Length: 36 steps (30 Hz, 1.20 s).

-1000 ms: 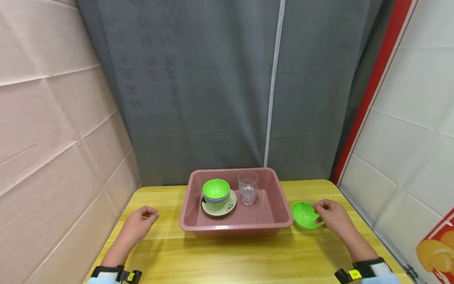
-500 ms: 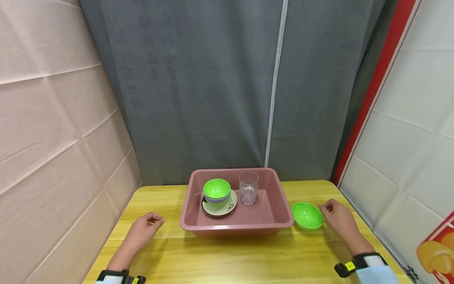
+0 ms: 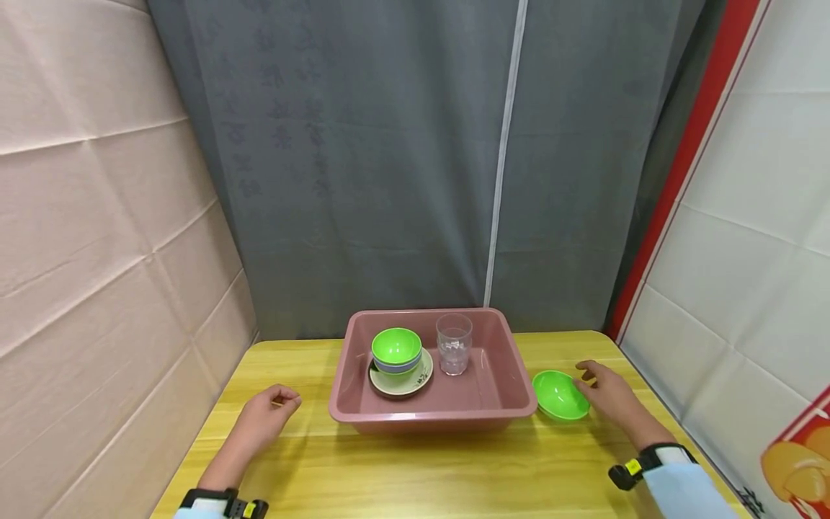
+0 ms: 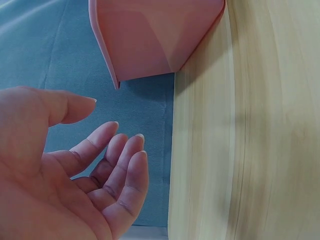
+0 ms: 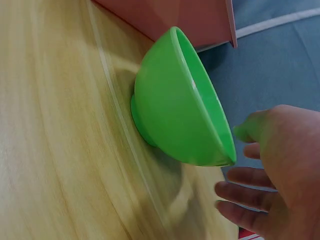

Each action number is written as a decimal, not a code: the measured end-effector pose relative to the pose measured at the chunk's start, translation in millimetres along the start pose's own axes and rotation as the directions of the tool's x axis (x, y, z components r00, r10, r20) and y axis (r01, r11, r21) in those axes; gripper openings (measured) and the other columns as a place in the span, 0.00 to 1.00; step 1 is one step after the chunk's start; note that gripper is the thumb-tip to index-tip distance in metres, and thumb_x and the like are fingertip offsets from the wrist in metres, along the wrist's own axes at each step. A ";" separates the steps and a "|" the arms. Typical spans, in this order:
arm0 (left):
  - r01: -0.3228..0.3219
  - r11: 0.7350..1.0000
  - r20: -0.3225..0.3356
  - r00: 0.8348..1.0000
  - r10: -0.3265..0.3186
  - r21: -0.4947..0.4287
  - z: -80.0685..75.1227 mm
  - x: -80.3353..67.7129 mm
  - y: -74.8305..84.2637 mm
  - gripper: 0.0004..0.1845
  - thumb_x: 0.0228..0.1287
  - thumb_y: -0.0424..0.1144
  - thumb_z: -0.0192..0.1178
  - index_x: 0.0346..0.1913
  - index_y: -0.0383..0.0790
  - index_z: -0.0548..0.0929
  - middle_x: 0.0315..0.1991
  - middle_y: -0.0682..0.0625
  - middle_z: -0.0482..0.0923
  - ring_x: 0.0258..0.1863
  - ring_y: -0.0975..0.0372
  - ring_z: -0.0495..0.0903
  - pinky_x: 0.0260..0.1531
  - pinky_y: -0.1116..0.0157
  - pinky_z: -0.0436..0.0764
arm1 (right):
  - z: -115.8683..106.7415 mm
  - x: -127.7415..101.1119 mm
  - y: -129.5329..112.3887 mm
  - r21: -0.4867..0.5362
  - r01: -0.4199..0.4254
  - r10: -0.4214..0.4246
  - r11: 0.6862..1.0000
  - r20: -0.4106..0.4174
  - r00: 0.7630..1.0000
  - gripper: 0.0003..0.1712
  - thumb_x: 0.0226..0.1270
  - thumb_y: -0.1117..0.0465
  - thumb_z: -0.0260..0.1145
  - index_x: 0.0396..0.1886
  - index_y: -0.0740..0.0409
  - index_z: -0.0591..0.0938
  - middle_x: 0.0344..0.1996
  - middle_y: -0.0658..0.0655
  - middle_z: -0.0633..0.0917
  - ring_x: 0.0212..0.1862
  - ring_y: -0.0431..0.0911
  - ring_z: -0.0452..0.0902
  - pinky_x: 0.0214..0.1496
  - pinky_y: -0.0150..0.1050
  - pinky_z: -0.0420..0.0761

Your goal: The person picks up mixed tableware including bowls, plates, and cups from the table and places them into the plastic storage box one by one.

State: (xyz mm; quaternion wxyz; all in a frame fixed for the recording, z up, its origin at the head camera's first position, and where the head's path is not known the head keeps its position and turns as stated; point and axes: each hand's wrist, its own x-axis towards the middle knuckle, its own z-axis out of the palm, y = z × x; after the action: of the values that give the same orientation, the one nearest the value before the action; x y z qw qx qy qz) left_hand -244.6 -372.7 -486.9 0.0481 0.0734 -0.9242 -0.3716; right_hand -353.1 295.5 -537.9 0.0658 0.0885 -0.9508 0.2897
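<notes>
A green bowl [image 3: 560,395] stands upright on the wooden table [image 3: 454,468], just right of a pink tub [image 3: 428,416]. My right hand [image 3: 586,382] lies at the bowl's right side with its fingers spread. In the right wrist view the hand [image 5: 240,160] has its thumb close to the rim of the bowl [image 5: 175,105] without gripping it. My left hand [image 3: 279,398] rests on the table left of the tub, loosely curled. The left wrist view shows this hand [image 4: 115,125] holding nothing.
Inside the tub a second green bowl [image 3: 396,346] sits stacked on a bluish bowl and a patterned plate [image 3: 402,380], with a clear glass [image 3: 453,343] beside them. A grey curtain hangs behind the table, and padded walls stand close on both sides.
One second ago my right hand held the green bowl tilted. It set the bowl down flat, drew back, then returned to the bowl's side. My left hand shifted slightly right.
</notes>
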 end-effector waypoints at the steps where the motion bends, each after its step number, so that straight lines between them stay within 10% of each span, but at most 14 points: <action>1: 0.000 1.000 0.000 1.000 0.000 -0.001 0.3 0.4 -0.1 0.12 0.82 0.43 0.64 0.52 0.36 0.87 0.50 0.45 0.87 0.46 0.55 0.85 0.40 0.58 0.83 | 1.3 0.9 1.8 0.022 -0.003 0.003 1.000 0.015 1.000 0.25 0.81 0.61 0.68 0.66 0.75 0.78 0.50 0.74 0.86 0.49 0.65 0.87 0.50 0.61 0.87; 23: 0.021 0.999 0.008 1.000 -0.021 -0.027 -0.8 -0.6 -1.4 0.12 0.83 0.41 0.63 0.53 0.36 0.87 0.51 0.44 0.87 0.47 0.53 0.86 0.41 0.56 0.85 | 2.8 -14.3 5.7 0.270 -0.167 0.159 0.948 0.051 0.986 0.21 0.80 0.69 0.58 0.62 0.83 0.77 0.49 0.79 0.84 0.37 0.54 0.87 0.32 0.47 0.91; 36: -0.003 0.998 0.016 1.000 0.004 -0.060 -20.7 3.7 19.6 0.14 0.85 0.44 0.62 0.58 0.35 0.85 0.51 0.44 0.85 0.49 0.50 0.85 0.44 0.56 0.85 | -53.0 -12.8 -36.3 0.558 -0.241 0.256 0.794 0.052 0.965 0.32 0.87 0.62 0.50 0.77 0.86 0.62 0.53 0.78 0.83 0.32 0.48 0.92 0.40 0.45 0.93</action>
State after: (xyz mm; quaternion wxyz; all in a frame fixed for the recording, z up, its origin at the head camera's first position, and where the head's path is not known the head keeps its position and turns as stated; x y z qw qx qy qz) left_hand -247.3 -373.4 -458.3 0.0436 0.0671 -0.9131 -0.3997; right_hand -329.1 297.3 -476.9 0.0108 -0.0254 -0.8265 0.5623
